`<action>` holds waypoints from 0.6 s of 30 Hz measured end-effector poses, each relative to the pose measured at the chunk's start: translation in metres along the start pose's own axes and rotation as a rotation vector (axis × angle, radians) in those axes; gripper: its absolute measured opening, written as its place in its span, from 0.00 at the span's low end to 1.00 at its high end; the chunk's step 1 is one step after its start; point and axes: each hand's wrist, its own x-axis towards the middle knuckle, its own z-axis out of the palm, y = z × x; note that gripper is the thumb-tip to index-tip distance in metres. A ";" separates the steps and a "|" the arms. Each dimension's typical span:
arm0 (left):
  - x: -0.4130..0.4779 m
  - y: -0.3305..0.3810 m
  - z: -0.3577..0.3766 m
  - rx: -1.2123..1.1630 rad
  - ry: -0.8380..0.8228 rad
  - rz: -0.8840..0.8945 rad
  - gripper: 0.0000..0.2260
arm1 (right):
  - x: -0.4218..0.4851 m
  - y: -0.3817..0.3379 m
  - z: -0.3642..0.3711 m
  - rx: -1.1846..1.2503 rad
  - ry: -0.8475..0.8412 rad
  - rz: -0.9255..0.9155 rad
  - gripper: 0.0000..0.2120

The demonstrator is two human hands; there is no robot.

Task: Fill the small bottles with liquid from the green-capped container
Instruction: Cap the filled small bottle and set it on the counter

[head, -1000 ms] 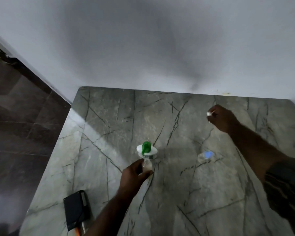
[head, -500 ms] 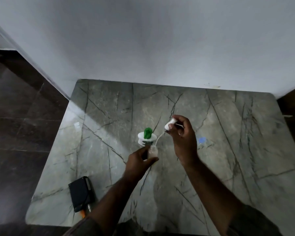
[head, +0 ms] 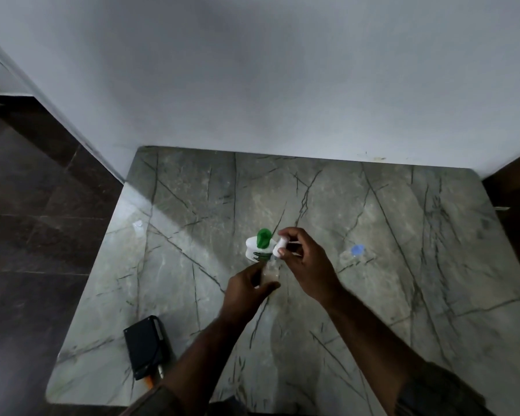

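Grey veined marble table [head: 403,295] against a white wall. At its centre, the left hand [head: 246,292] grips a small clear bottle [head: 271,273]; the right hand [head: 305,262] pinches a white cap [head: 280,247] just above it. Behind stands the green-capped container [head: 260,247]. A blue-capped bottle [head: 354,253] sits right, a black device [head: 144,346] near-left.

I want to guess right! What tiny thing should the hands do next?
Probably lower the white cap in the right hand onto the small bottle that the left hand steadies, since the cap hovers just above it.
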 end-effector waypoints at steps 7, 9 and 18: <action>-0.003 -0.005 0.005 0.000 -0.021 0.002 0.22 | 0.006 -0.008 -0.017 -0.188 -0.283 0.015 0.12; -0.001 -0.003 0.005 0.002 -0.027 0.005 0.21 | 0.007 -0.007 -0.017 -0.220 -0.325 0.017 0.12; 0.001 -0.010 0.014 0.061 -0.074 0.024 0.22 | 0.010 -0.002 -0.015 -0.520 -0.341 -0.033 0.08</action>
